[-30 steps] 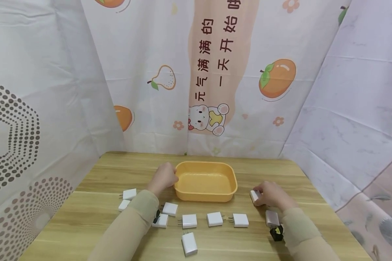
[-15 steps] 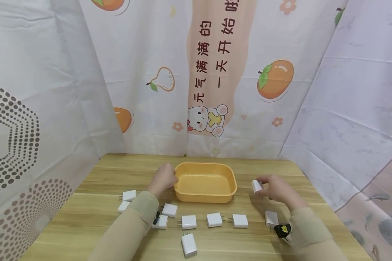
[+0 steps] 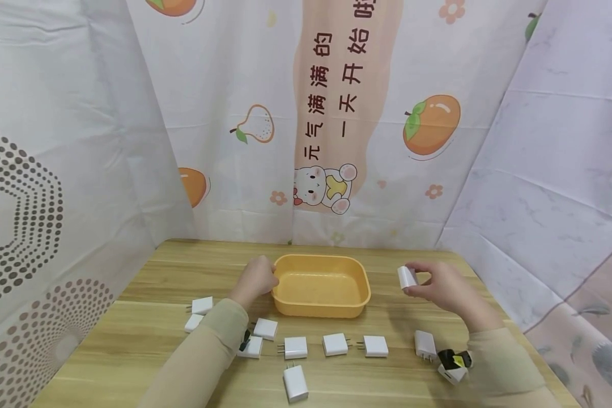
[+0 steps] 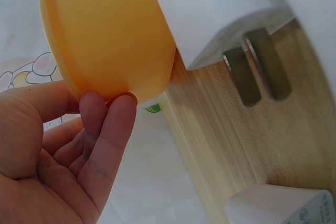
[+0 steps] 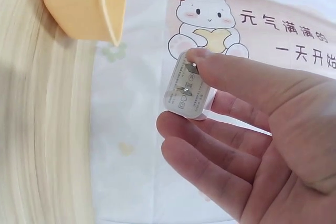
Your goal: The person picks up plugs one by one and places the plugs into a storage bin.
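Observation:
My left hand (image 3: 255, 281) pinches the left rim of a yellow plastic basin (image 3: 318, 310); in the left wrist view thumb and fingers meet on its edge. Right of the basin, my right hand (image 3: 441, 285) holds a white charger plug (image 3: 407, 277) above the table. The right wrist view shows that plug (image 5: 185, 90) gripped between thumb and fingers, its printed prong face toward the camera. Inside the basin only its bare floor shows. Close before the left wrist camera is another white charger plug (image 4: 226, 14) with two flat metal prongs.
Several white charger plugs lie on the wooden table (image 3: 224, 379) in front of the basin, one nearest the front (image 3: 296, 383). A plug (image 3: 425, 344) lies below my right hand, with another partly behind the black wrist camera (image 3: 454, 359). Printed curtains surround the table.
My right hand has lifted the charger plug off the table and moved up and slightly right with it. My left hand stays at the basin's rim.

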Motion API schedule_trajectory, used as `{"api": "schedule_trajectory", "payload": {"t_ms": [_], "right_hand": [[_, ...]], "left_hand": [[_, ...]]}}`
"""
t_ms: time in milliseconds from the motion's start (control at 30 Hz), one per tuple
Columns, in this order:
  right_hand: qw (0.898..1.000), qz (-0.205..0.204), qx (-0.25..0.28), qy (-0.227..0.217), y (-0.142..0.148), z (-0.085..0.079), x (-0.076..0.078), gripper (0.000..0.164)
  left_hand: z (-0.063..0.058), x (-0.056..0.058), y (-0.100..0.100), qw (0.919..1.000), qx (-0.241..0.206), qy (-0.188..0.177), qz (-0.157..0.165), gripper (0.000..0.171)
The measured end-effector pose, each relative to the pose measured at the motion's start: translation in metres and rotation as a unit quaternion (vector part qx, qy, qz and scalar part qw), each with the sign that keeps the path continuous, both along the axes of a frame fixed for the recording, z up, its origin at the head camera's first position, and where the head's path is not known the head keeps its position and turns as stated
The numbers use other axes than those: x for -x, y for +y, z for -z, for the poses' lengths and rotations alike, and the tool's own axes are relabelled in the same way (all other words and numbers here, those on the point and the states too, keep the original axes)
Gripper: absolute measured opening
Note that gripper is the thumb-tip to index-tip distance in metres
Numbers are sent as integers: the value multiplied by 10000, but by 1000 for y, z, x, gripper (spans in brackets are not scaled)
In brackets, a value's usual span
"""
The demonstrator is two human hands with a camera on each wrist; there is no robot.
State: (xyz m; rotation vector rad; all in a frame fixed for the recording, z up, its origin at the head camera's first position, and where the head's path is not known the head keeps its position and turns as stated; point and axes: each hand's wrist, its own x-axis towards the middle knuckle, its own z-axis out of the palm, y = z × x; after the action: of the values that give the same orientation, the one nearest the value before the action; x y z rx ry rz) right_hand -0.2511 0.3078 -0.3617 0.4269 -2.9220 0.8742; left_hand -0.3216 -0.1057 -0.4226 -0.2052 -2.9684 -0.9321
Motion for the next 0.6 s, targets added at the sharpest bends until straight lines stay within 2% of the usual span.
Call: {"api": "schedule_trajectory", "payload": {"t_ms": [600], "right_hand": [[9996, -51, -252, 147, -11, -2, 1, 62]], "left_hand": [[0, 1, 0, 9999, -123, -115, -28, 44]]}}
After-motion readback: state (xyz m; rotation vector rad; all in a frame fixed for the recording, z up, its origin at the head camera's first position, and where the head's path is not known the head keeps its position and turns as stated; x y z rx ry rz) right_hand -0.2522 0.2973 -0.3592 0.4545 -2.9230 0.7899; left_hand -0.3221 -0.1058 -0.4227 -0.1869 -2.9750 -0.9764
